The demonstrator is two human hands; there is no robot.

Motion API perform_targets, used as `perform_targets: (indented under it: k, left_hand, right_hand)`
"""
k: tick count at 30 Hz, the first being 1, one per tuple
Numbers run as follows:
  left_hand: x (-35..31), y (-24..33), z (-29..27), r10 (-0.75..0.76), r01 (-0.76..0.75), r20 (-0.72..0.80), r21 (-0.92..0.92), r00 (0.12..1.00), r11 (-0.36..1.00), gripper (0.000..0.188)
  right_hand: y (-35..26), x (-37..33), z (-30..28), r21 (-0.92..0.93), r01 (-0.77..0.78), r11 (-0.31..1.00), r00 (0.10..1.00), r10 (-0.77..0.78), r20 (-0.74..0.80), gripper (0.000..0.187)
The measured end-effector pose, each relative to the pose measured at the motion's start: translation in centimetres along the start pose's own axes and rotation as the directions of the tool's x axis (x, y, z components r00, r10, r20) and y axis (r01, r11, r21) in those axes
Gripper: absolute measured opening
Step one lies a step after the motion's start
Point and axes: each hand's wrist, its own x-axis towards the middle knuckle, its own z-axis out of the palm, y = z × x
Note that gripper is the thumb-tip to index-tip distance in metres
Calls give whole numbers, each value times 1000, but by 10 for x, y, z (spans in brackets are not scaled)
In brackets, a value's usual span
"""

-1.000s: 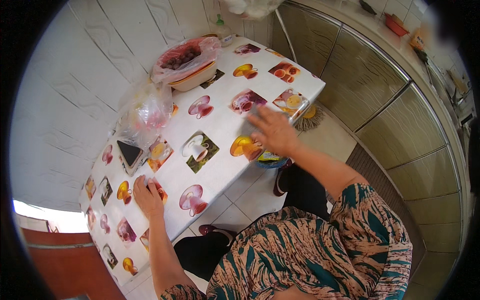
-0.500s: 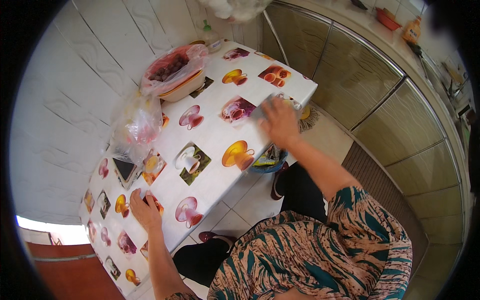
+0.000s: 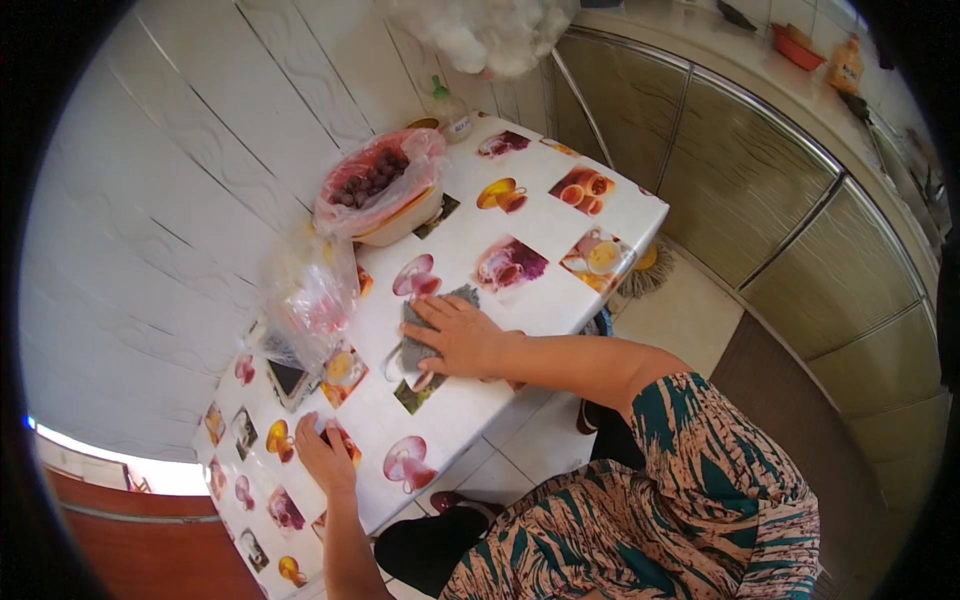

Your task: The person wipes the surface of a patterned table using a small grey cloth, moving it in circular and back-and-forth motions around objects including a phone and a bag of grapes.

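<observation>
My right hand (image 3: 462, 338) lies over a grey cloth (image 3: 414, 350), fingers spread and pressing it against the table. The cloth shows around the fingers and covers part of a printed cup picture. Farther left, near the table's front edge, my left hand (image 3: 325, 455) rests on the tabletop with its fingers apart. Beneath both hands is a table with a white cover (image 3: 545, 308) printed with cups and saucers. Just beyond the left hand lies a dark flat rectangular object (image 3: 289, 379) with a light rim, partly under a clear plastic bag (image 3: 315, 300).
A bowl (image 3: 385, 235) lined with pink plastic holds dark round fruit by the wall. Behind it stands a clear bottle with a green top (image 3: 452, 112). White fluffy material (image 3: 490, 30) hangs above. A mop head (image 3: 648, 275) is beyond the right corner, near curved cabinets (image 3: 745, 180).
My right hand has swept the grey cloth leftward from the table's right end to its middle. My left hand stays on the table. The view has shifted slightly.
</observation>
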Motion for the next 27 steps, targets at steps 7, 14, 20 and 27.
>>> perform_targets:
  k: [7, 14, 20, 27]
  left_hand:
    - [1, 6, -2, 28, -28, 17, -13, 999, 1000, 33]
    - [5, 16, -2, -28, 30, 82, -15, 996, 999, 34]
    - [7, 20, -4, -90, 91, 109, -11, 990, 996, 34]
    - [7, 23, -10, -119, 117, 131, 26, 984, 993, 34]
  right_hand:
    - [90, 28, -31, -96, -226, 969, 969, 234, 80, 65]
    - [169, 52, -39, -202, -337, 920, 938, 346, 8, 63]
    - [224, 86, -36, -227, -358, 906, 932, 360, -32, 64]
    - [289, 92, -53, -313, -491, 813, 868, 488, -95, 69]
